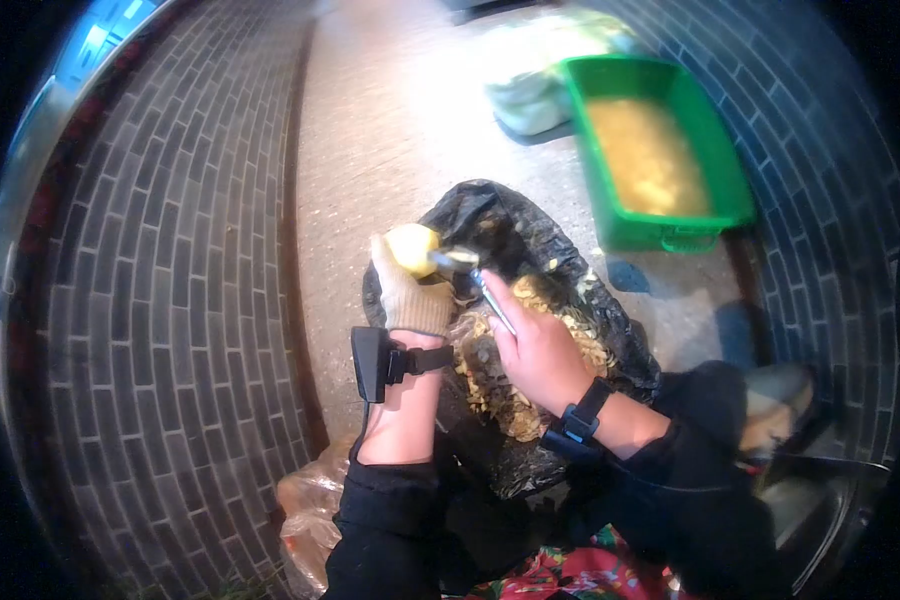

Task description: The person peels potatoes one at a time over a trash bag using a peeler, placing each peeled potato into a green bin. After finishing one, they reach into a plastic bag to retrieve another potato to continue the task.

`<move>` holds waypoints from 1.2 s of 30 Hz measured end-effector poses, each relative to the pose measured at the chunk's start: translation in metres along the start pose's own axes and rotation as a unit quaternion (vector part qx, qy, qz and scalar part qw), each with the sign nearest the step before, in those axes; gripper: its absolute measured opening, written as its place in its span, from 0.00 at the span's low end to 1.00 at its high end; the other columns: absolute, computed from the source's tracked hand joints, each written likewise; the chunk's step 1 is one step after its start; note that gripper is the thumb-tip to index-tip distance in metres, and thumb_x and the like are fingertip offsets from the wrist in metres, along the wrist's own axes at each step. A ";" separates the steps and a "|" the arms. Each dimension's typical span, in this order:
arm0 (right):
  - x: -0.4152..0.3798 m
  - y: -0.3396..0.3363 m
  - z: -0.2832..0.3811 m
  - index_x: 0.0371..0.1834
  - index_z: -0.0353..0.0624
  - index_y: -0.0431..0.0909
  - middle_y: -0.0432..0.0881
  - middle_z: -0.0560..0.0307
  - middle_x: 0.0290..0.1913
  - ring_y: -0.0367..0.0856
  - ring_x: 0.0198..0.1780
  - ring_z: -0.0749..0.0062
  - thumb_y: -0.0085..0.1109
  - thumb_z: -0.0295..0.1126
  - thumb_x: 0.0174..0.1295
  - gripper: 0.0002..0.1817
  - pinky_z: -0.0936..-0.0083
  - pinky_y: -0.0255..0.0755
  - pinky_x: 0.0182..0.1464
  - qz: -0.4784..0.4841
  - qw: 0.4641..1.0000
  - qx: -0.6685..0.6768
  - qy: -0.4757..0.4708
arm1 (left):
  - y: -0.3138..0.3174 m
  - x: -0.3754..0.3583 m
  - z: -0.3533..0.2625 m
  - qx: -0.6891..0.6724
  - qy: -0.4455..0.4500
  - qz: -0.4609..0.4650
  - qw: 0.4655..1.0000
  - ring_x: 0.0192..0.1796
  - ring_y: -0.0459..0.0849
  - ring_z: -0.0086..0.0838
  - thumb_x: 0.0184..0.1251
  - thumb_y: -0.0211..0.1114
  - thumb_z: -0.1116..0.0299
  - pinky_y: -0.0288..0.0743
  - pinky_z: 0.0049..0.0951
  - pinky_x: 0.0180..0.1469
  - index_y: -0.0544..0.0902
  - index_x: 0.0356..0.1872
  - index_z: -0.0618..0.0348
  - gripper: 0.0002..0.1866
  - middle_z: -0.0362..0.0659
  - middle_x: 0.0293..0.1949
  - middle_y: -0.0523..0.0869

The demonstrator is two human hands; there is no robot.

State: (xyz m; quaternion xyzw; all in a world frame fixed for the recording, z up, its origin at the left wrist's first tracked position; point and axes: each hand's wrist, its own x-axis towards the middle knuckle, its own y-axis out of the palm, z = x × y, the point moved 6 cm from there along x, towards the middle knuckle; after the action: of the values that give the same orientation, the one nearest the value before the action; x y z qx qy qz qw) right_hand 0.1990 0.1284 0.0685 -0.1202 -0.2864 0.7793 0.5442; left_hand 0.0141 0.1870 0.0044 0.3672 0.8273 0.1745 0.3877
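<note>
A pale yellow peeled potato (pixel 411 249) is in my left hand (pixel 415 300), which wears a knitted glove and is wrapped round it. My right hand (pixel 540 355), bare, is closed round the handle of a peeler (pixel 495 300). The blurred head of the peeler is close to the potato's right side; whether it touches cannot be made out. Below both hands a black plastic bag (pixel 480 205) lies spread open on the ground. Heaped on the bag are many peelings (pixel 515 415), partly hidden by my right hand.
A green tub (pixel 595 185) with yellowish contents stands at the upper right, beside a pale, bulging bag (pixel 530 95). Brick walls (pixel 185 270) rise on both sides of the paved ground (pixel 350 180). A clear plastic bag (pixel 312 535) lies at the lower left.
</note>
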 end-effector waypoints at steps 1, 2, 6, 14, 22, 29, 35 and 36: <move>0.003 -0.007 -0.002 0.75 0.53 0.60 0.80 0.44 0.26 0.81 0.27 0.45 0.53 0.33 0.68 0.31 0.52 0.75 0.32 -0.030 1.000 0.008 0.001 | 0.010 -0.010 -0.003 -0.016 -0.010 0.003 1.000 0.35 0.85 0.36 0.73 0.50 0.37 0.81 0.33 0.35 0.82 0.42 0.56 0.29 0.46 0.34 0.86; 0.007 -0.010 -0.003 0.76 0.51 0.59 0.80 0.43 0.26 0.81 0.27 0.45 0.53 0.33 0.69 0.31 0.52 0.75 0.32 -0.024 1.000 -0.012 0.007 | 0.017 -0.021 0.001 -0.076 -0.010 -0.026 0.997 0.41 0.85 0.37 0.74 0.54 0.42 0.83 0.32 0.42 0.80 0.44 0.57 0.26 0.48 0.38 0.86; 0.005 -0.002 -0.005 0.76 0.48 0.57 0.80 0.44 0.24 0.81 0.27 0.45 0.52 0.32 0.69 0.32 0.53 0.74 0.31 -0.024 0.999 -0.030 -0.011 | 0.014 -0.031 0.005 0.069 0.090 0.059 0.992 0.37 0.85 0.37 0.72 0.55 0.39 0.84 0.31 0.40 0.79 0.44 0.55 0.26 0.47 0.34 0.84; -0.018 0.034 0.000 0.77 0.44 0.55 0.81 0.44 0.24 0.81 0.24 0.48 0.50 0.32 0.69 0.32 0.54 0.76 0.29 0.076 0.997 0.008 -0.003 | 0.001 -0.022 0.007 0.119 -0.051 -0.073 0.989 0.26 0.80 0.37 0.69 0.46 0.28 0.76 0.33 0.28 0.81 0.37 0.52 0.34 0.44 0.27 0.83; 0.004 -0.028 -0.004 0.72 0.51 0.63 0.82 0.47 0.26 0.84 0.26 0.57 0.53 0.37 0.71 0.27 0.63 0.75 0.30 -0.004 0.984 0.157 0.079 | 0.018 -0.013 -0.025 0.062 0.059 0.127 0.988 0.39 0.83 0.38 0.69 0.60 0.43 0.78 0.36 0.43 0.79 0.50 0.58 0.26 0.48 0.40 0.84; 0.019 -0.047 -0.033 0.60 0.40 0.67 0.76 0.65 0.38 0.73 0.40 0.84 0.51 0.34 0.75 0.15 0.81 0.69 0.44 0.091 0.898 0.423 0.076 | 0.039 -0.062 -0.034 0.583 0.291 0.088 0.754 0.50 0.83 0.31 0.44 0.81 0.70 0.78 0.32 0.55 0.74 0.58 0.63 0.36 0.45 0.49 0.83; 0.024 -0.057 -0.043 0.50 0.42 0.72 0.73 0.68 0.34 0.70 0.37 0.85 0.52 0.40 0.76 0.13 0.82 0.68 0.43 0.061 0.900 0.421 0.100 | 0.038 -0.068 -0.017 0.620 0.314 0.176 0.697 0.54 0.84 0.38 0.41 0.81 0.71 0.77 0.33 0.57 0.77 0.56 0.57 0.35 0.47 0.50 0.83; 0.027 -0.056 -0.048 0.44 0.43 0.74 0.72 0.69 0.32 0.70 0.35 0.86 0.52 0.43 0.75 0.14 0.83 0.68 0.41 0.068 0.903 0.411 0.103 | 0.041 -0.073 -0.018 0.621 0.313 0.178 0.696 0.54 0.84 0.38 0.41 0.81 0.71 0.77 0.33 0.57 0.77 0.56 0.57 0.35 0.47 0.50 0.83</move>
State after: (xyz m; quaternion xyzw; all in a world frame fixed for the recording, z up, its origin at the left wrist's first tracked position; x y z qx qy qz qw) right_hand 0.2567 0.1815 0.0659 0.0150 0.1258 0.8462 0.5175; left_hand 0.0516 0.1601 0.0771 0.5892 0.7403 -0.2081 -0.2481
